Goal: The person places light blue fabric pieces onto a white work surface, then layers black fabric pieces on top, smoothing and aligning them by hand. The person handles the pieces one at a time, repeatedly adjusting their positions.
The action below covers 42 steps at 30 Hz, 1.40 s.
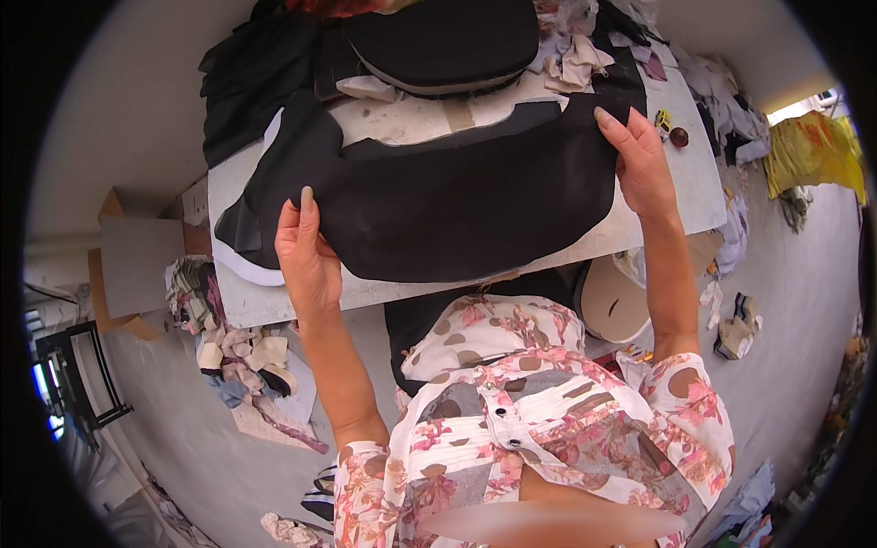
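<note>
- We see the wide black fabric panel with a curved lower edge (475,210) spread over the worktop (699,187), its lower edge close to the near side.
- Our hands are well apart, each pinching it thumb uppermost: the left hand (309,265) at the left part, the right hand (644,169) at the upper right corner.
- We judge it light, soft and bendable, not fragile; opposite ends seem good holds for keeping it flat.
- Beyond it, the rounded black padded piece (448,41) limits our far side.
- Rightward, pale surface gives us some room, short of the small yellow toy car (663,121) and dark brown ball (679,137).
</note>
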Available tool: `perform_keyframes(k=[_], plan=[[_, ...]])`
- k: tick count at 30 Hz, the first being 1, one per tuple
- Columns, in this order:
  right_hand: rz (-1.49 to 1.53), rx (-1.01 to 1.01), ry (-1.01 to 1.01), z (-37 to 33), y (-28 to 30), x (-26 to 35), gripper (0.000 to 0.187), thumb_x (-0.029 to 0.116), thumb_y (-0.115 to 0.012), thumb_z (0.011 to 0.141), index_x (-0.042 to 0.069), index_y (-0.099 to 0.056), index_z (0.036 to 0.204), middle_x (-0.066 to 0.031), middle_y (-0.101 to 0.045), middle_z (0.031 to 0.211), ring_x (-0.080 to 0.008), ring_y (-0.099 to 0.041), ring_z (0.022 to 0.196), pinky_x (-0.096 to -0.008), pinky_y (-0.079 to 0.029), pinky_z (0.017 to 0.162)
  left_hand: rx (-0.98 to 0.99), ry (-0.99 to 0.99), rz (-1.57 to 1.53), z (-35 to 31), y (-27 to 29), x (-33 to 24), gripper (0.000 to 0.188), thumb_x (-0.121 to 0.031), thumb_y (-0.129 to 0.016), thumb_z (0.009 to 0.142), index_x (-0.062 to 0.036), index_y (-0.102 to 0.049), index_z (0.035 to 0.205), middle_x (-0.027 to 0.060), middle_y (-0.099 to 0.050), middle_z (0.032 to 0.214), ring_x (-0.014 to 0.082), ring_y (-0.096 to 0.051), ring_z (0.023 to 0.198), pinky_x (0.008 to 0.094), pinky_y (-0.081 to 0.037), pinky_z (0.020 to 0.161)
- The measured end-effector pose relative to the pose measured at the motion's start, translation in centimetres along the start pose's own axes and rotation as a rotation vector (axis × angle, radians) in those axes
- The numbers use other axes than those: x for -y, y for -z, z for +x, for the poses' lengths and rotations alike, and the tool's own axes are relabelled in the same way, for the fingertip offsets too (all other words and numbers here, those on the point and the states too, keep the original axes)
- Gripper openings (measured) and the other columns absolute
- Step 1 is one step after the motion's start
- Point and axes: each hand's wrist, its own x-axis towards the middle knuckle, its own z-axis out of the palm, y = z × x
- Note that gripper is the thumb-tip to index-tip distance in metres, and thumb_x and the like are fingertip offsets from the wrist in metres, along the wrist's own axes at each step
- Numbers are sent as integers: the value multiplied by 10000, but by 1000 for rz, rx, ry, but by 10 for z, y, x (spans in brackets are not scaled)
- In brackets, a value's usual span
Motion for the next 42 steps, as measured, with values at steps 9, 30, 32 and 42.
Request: perform_keyframes(k=[9,30,32,42], plan=[[-317,-46,18,32,14,-69,262,263,-593,965,1,-592,976,23,-620,811,-43,-521,666,-233,-449,584,-205,60,604,34,1,41,201,-209,-660,932,-78,-595,794,-85,-503,627,-4,-417,525,169,-326,438],[-1125,-334,208,47,-4,-88,300,301,-657,882,16,-578,934,-190,-607,608,-376,-623,596,-437,-485,566,-278,-87,1032,47,17,59,291,-222,-720,878,18,-625,1011,-28,-522,574,30,-429,468,219,-333,418],[-1177,-331,136,46,-9,-79,339,329,-656,881,28,-579,1017,-185,-626,660,-362,-638,638,-427,-500,598,-268,-51,1047,44,12,53,323,-223,-720,876,8,-617,1077,-22,-541,597,44,-453,483,221,-364,451],[-1437,123,389,8,-30,-76,630,497,-523,924,194,-384,1458,-160,-251,1540,-365,-139,1449,-576,-99,1147,373,-514,1767,30,-14,58,567,-429,-508,944,-128,-454,1421,137,-298,1535,341,-208,1441,508,-107,1161]])
